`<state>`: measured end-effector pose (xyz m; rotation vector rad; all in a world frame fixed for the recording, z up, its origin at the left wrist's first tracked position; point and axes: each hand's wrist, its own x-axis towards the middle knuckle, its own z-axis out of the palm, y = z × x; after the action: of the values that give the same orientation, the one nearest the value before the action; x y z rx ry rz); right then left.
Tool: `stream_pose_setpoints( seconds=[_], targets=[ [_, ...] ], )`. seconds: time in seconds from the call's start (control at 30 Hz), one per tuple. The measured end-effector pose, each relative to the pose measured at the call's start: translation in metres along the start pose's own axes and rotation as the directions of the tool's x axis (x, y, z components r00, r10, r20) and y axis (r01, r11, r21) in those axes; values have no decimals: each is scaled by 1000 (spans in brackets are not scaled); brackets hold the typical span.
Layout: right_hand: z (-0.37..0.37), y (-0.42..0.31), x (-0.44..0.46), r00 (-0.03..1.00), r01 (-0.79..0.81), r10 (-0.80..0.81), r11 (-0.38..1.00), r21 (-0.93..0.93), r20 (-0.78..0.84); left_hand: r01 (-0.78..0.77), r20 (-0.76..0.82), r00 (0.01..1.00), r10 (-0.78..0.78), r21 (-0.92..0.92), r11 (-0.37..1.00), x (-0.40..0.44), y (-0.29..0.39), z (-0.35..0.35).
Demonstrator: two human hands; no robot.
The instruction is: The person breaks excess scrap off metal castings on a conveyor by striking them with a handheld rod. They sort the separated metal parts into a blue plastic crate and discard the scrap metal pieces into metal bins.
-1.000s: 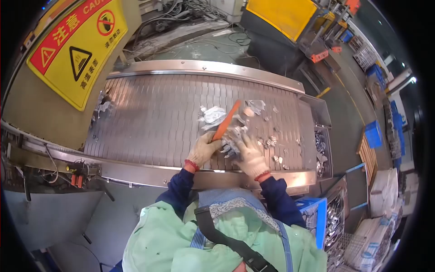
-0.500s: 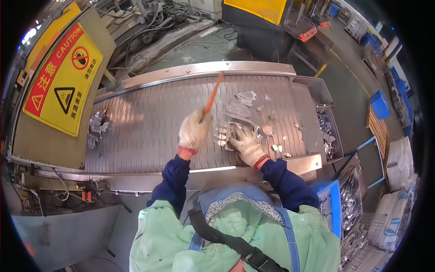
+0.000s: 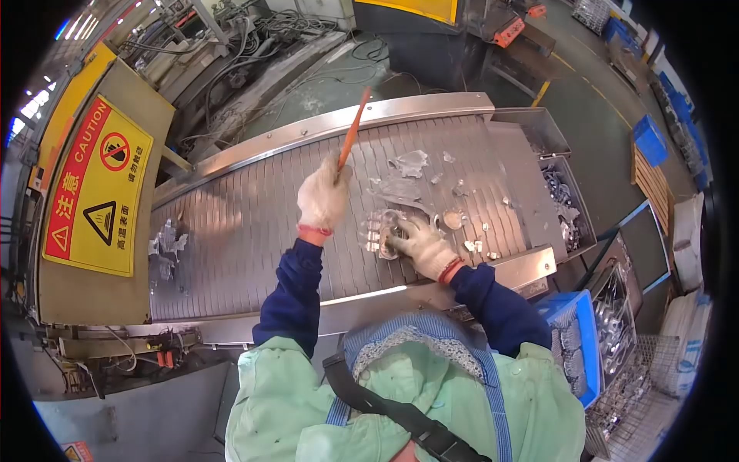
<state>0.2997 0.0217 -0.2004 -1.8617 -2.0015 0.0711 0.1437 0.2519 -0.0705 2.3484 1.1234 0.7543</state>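
My left hand point(image 3: 324, 196), in a white knit glove, is closed around an orange stick point(image 3: 354, 129), which points up and away over the conveyor. My right hand point(image 3: 424, 245), gloved likewise, has its fingers curled on a shiny metal casting point(image 3: 374, 233) lying on the slatted conveyor belt point(image 3: 262, 223). Part of the casting is hidden beneath those fingers. Beyond it lie thin, jagged metal scraps point(image 3: 409, 163). A round metal piece point(image 3: 454, 220) and several small metal bits point(image 3: 474, 246) rest to the right of my right hand.
More scraps point(image 3: 167, 242) lie at the belt's left end, beside a yellow caution sign point(image 3: 100, 189). A metal bin point(image 3: 566, 204) with shiny pieces stands off the right end. Near my right elbow is a blue crate point(image 3: 587, 350). A raised metal rail point(image 3: 331, 127) edges the belt's far side.
My left hand has lifted slightly, and the orange stick now reaches higher, past the far rail. My right hand stays on the casting. The whole view has tilted a little.
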Motion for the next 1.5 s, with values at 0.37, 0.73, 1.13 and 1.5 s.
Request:
stream_pose_setpoints(
  seconds=[0.37,0.73,1.13,1.5],
  targets=[
    [-4,19,3,1000,-26,27,999,29,-12,58,175,982,-64,40,998,3,-12,9],
    [-22,15,23,966,-141,146,989,-38,212,7,110,994,-6,-11,1000,12,3,-4],
    [4,-11,57,894,-308,382,904,-297,234,-89,-281,960,10,-271,959,-73,66,-75],
    [5,-12,46,859,-398,446,890,-222,250,148,24,989,-146,-149,978,-118,2,-35]
  ],
)
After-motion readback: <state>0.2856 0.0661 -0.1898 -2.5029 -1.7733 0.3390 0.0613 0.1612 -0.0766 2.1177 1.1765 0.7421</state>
